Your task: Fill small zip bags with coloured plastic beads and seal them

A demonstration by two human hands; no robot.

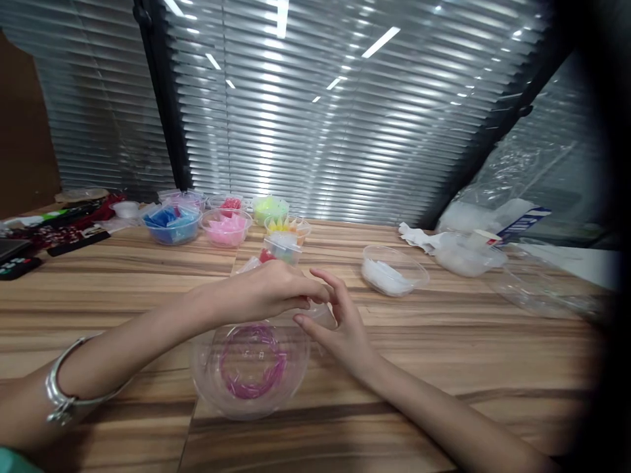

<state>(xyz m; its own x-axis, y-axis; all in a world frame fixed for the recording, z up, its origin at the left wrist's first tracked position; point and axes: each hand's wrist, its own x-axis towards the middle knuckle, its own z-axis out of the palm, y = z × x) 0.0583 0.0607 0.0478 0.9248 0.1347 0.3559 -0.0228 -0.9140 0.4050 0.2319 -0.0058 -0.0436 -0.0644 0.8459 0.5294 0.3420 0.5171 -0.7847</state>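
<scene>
A round clear plastic bowl (202, 374) stands on the table in front of me, with a ring of purple-pink thin strands (249, 391) inside. Over its far right rim, my left hand (279, 288) reaches across with its fingers pinched together and pointing down; what they hold, if anything, is hidden. My right hand (345, 325) curls its thumb and fingers around a small translucent cup (323, 315), largely covered by the hands. Just behind the left hand are a small clear bag (284, 246) and something red, partly hidden.
Along the back stand clear tubs with blue packets (170, 223), pink packets (227, 228), yellow pieces (287, 228) and light green pieces (270, 209). A tub of white pieces (392, 272) sits right of centre. Plastic packaging (466, 255) lies at right, a remote control (18, 267) at far left.
</scene>
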